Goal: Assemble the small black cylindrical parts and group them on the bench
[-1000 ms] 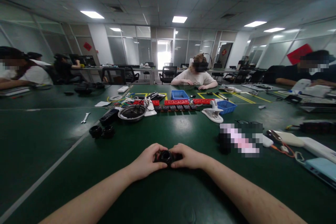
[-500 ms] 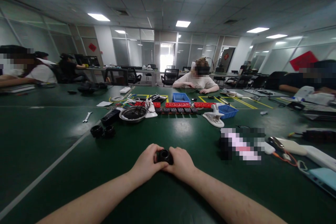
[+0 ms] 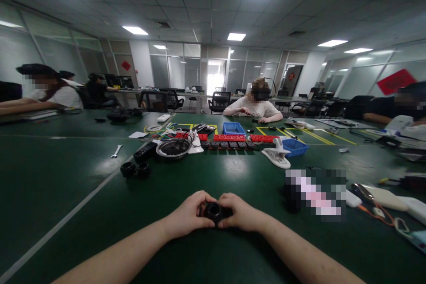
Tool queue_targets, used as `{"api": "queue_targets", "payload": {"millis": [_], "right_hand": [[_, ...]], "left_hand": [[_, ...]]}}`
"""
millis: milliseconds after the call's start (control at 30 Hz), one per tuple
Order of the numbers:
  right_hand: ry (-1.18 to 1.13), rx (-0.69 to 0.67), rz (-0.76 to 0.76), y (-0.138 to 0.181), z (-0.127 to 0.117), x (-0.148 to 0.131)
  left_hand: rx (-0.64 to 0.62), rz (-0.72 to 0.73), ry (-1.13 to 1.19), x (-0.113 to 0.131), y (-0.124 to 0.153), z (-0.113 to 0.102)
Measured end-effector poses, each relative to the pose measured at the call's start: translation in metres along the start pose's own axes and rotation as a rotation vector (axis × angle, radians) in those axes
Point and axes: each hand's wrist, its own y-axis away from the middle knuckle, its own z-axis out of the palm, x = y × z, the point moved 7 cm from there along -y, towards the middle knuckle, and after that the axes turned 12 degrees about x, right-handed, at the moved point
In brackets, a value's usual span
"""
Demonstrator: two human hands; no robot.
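Just in front of me, a black round part with a hole in its top (image 3: 213,209) sits between both hands, low over the green table. My left hand (image 3: 191,213) is closed on its left side, thumb along the near edge. From the right, my right hand (image 3: 240,212) grips the same part with thumb and fingers. The fingers cover much of its sides, so its full shape is hidden. Farther off to the left stand two similar black round parts (image 3: 136,170), side by side.
A metal bowl (image 3: 159,154), a wrench (image 3: 117,151), red sockets strips (image 3: 229,138), a blue tray (image 3: 234,128) and a white clip stand (image 3: 277,156) lie farther across the table. Cables and white devices (image 3: 382,197) are at right. A person (image 3: 258,106) sits opposite; others sit at both sides.
The view has tilted up and shifted left, so the scene sits lower and farther right. My right thumb and fingers have shifted around the black part, exposing more of its right side.
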Motion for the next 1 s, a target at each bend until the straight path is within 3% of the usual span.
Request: {"api": "queue_targets", "payload": {"millis": [133, 267, 367, 467, 600, 700, 800, 1000], "right_hand": [[0.069, 0.052, 0.059, -0.001, 0.006, 0.003], [0.33, 0.232, 0.18, 0.0, 0.006, -0.002], [0.47, 0.309, 0.172, 0.002, 0.006, -0.011], [0.403, 0.257, 0.118, 0.002, 0.004, -0.012], [0.151, 0.056, 0.009, 0.002, 0.002, -0.006], [0.055, -0.022, -0.01, 0.001, 0.001, -0.002], [0.122, 0.021, 0.041, 0.0, 0.002, -0.001], [0.514, 0.19, 0.138, 0.002, 0.005, -0.016]], "left_hand": [[0.049, -0.001, -0.118, 0.0, 0.0, -0.001], [0.208, -0.027, -0.247, 0.001, 0.002, -0.007], [0.281, -0.058, -0.294, 0.0, 0.003, -0.01], [0.232, -0.033, -0.263, 0.001, 0.002, -0.008], [0.076, 0.042, -0.175, 0.006, 0.001, -0.005], [0.02, 0.065, -0.159, 0.009, 0.003, -0.005], [0.041, 0.055, -0.171, 0.008, 0.004, -0.003], [0.238, -0.037, -0.268, -0.001, 0.002, -0.008]]}}
